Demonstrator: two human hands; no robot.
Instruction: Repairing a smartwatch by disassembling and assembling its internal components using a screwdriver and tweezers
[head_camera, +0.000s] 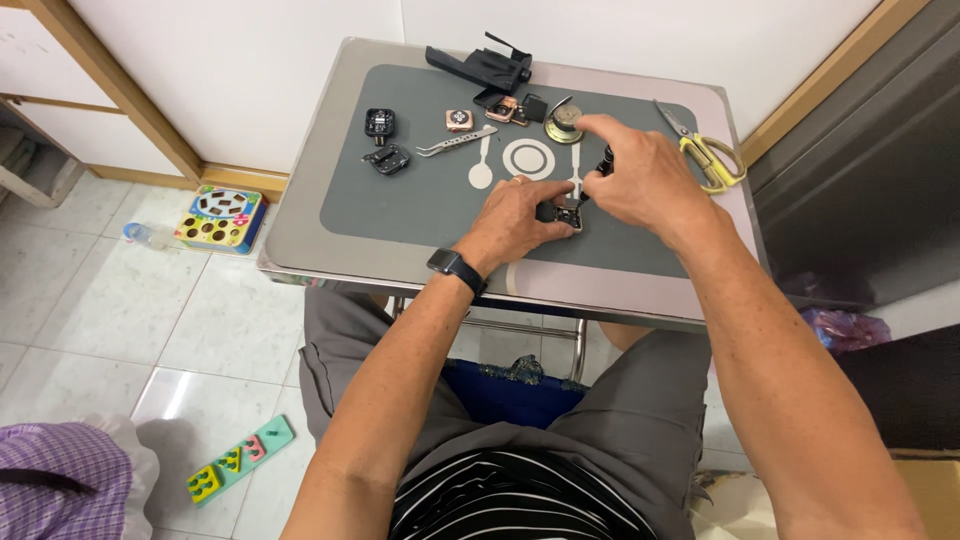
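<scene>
Watch case: a small dark square smartwatch body (568, 214) lies on the grey placemat (400, 200), just below its printed plate ring (528, 158).
Left hand: my left hand (520, 215) pinches the case's near side, fingers closed on it, pinning it flat.
Right hand: my right hand (640, 175) grips a slim black screwdriver (603, 165) upright, tip down at the case, forefinger stretched out.
Beyond the ring: tweezers (457, 142), a rose-gold case (459, 120) and two black parts (385, 158) to its left; a brass dish (563, 126) just above; yellow scissors (710, 155) well right.
Risk: if my pinch loosens, I judge the tip could skid and scratch the insides, or flick a tiny screw off the mat.
</scene>
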